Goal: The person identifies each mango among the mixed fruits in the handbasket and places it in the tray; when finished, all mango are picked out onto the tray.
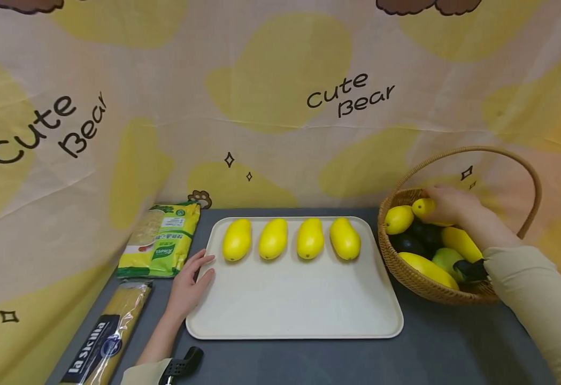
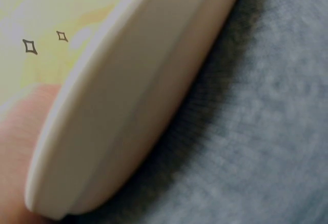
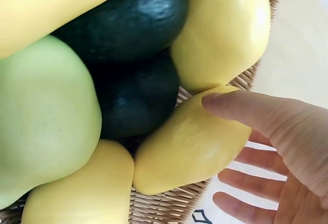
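In the head view my left hand (image 1: 192, 283) rests at the left rim of a cream tray (image 1: 294, 305), its fingertips over the edge. The left wrist view shows the tray's side (image 2: 123, 96) close up, with part of that hand behind it. Four-sided and flat, the tray bears several yellow mangoes (image 1: 273, 239) in a row along its back. My right hand (image 1: 453, 206) reaches into a wicker basket (image 1: 415, 280). It pinches a yellow mango (image 3: 189, 144) there, thumb on top and fingers at the far side, partly hidden.
Around the held mango lie other yellow mangoes (image 3: 220, 34), dark green avocados (image 3: 138, 101) and a light green pear-shaped fruit (image 3: 46, 111). The basket's tall handle (image 1: 475, 149) arches overhead. Left of the tray are a yellow-green food packet (image 1: 160, 240) and a spaghetti pack (image 1: 109, 337).
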Action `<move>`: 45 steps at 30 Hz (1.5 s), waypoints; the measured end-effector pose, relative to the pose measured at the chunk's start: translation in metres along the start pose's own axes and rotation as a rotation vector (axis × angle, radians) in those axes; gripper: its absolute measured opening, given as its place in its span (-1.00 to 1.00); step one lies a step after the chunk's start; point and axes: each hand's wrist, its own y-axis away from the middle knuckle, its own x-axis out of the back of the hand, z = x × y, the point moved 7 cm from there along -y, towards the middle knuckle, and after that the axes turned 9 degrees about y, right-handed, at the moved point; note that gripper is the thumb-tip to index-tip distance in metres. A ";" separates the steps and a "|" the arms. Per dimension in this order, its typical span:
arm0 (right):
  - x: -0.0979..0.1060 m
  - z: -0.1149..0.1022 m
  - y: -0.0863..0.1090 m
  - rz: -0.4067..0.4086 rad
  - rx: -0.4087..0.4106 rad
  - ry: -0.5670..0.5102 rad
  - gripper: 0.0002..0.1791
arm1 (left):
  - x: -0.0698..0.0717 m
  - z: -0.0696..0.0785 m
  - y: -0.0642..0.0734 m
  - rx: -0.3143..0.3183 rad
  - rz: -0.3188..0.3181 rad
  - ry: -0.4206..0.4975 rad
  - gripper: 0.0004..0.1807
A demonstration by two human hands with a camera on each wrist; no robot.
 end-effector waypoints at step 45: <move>0.047 -0.197 0.121 0.723 0.362 -0.220 -0.22 | 0.006 0.001 -0.001 -0.050 0.071 0.014 -0.58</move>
